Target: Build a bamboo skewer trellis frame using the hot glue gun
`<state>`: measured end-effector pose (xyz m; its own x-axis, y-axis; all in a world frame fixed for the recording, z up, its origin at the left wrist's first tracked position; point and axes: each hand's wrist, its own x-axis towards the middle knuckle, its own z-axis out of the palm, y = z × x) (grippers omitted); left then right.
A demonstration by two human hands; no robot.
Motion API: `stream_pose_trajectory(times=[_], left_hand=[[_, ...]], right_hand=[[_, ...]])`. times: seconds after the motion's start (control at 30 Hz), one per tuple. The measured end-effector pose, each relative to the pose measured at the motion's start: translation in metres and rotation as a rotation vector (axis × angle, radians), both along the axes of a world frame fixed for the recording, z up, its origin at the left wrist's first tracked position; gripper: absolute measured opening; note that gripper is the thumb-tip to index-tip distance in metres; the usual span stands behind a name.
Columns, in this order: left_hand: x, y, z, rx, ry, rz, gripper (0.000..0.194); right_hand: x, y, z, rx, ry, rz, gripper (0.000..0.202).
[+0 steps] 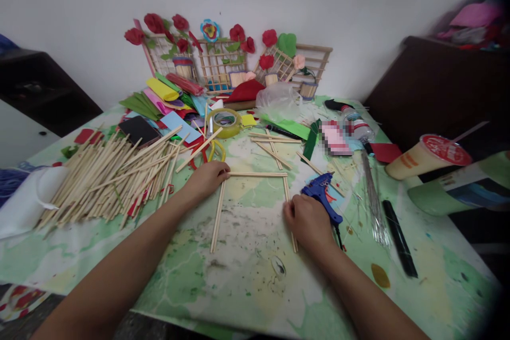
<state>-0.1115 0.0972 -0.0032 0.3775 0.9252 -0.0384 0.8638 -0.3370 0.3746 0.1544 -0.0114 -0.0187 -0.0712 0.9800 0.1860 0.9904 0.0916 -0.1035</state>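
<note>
Wooden chopsticks form three sides of a square on the table, two side by side per side. My left hand (207,178) pinches the upper left corner, where the top chopsticks (257,174) meet the left chopsticks (217,218). My right hand (309,222) is closed around the middle of the right chopsticks (286,187), its fingertips partly hidden. Just beyond it lies a blue hot glue gun (319,188). More loose chopsticks (274,141) lie above the square, some crossing.
A large pile of chopsticks (115,175) lies left, near scissors (215,151) and a tape roll (224,121). Lattices with paper flowers (221,61) lean on the wall. At right are wires (372,202), a black rod (399,239), a drink cup (426,156) and a green bottle (458,183).
</note>
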Motion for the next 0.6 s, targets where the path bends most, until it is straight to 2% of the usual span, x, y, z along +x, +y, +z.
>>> stream_pose_trajectory(times=[0.2, 0.3, 0.43, 0.5, 0.6], left_hand=[[-0.007, 0.005, -0.003, -0.006, -0.027, 0.045, 0.033], [-0.013, 0.008, 0.0, 0.033, -0.023, 0.074, 0.037], [-0.02, 0.008, 0.012, 0.057, 0.025, 0.089, 0.025], [-0.023, 0.006, 0.018, -0.042, 0.075, 0.102, 0.027], [-0.023, 0.002, 0.023, -0.295, 0.094, 0.098, 0.036]], right_hand=[[-0.001, 0.0, 0.003, -0.029, -0.011, -0.009, 0.028], [-0.001, -0.001, 0.003, -0.03, -0.014, -0.005, 0.029], [0.001, -0.003, 0.002, -0.018, -0.009, 0.008, 0.029], [0.002, -0.004, 0.004, -0.017, -0.004, 0.007, 0.029], [0.003, -0.006, 0.007, -0.032, -0.001, -0.003, 0.029]])
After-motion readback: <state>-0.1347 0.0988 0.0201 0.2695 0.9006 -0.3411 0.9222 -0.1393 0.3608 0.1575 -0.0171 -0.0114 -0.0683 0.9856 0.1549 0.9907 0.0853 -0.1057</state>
